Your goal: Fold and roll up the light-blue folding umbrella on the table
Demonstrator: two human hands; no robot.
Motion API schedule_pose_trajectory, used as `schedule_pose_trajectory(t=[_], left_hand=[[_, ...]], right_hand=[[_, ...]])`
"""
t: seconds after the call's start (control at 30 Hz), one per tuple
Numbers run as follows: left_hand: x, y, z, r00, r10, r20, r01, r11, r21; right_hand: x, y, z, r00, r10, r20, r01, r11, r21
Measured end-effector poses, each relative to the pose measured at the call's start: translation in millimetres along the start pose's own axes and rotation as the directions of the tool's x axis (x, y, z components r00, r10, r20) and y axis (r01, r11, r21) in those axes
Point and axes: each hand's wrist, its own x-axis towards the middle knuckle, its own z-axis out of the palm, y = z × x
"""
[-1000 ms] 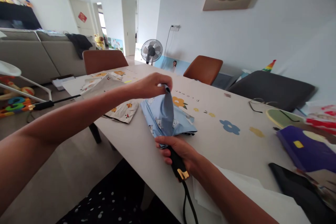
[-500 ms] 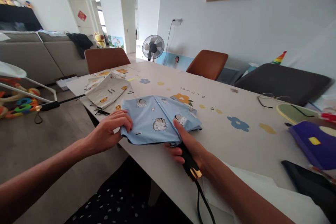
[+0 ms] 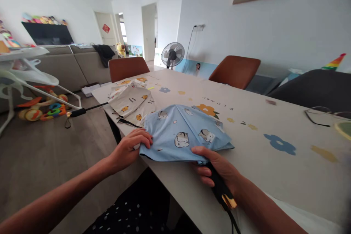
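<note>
A light blue folding umbrella (image 3: 170, 135) with cartoon hamsters lies loosely collapsed over the near table edge, its fabric spread out in folds. My right hand (image 3: 216, 168) is closed around its black handle with a gold end, thumb resting on the fabric. My left hand (image 3: 134, 146) pinches the fabric's left corner. A second umbrella (image 3: 134, 100), cream with orange cartoon animals, lies loosely folded on the table just beyond my left hand. Its shaft and black handle (image 3: 76, 112) stick out past the table's left edge.
The white table (image 3: 246, 161) carries printed flowers and lettering. Eyeglasses (image 3: 318, 113) rest at its right side. Brown chairs (image 3: 128, 68) and a dark grey chair (image 3: 315, 89) stand around it. Beyond are a standing fan (image 3: 172, 55), a grey sofa (image 3: 74, 62) and toys (image 3: 55, 109) on the floor.
The view has turned left, so things appear further right and more of the sofa side shows. Both hands keep their hold on the blue umbrella, whose fabric looks slightly more spread.
</note>
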Motion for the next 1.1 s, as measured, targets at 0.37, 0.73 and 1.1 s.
schedule_pose_trajectory(t=[0.37, 0.73, 1.1], left_hand=[[-23, 1, 4.3, 0.998, 0.054, -0.029, -0.052, 0.997, 0.062], [-23, 8, 2.6, 0.971, -0.035, -0.238, 0.066, 0.99, 0.122], [37, 14, -6.2, 0.682, -0.692, -0.235, 0.469, 0.661, -0.586]], right_hand=[[1, 4, -6, 0.999, -0.046, -0.018, 0.045, 0.996, -0.082], [-11, -4, -10, 0.975, -0.165, 0.152, 0.203, 0.936, -0.287], [-1, 7, -23, 0.963, -0.083, 0.256, 0.173, 0.919, -0.354]])
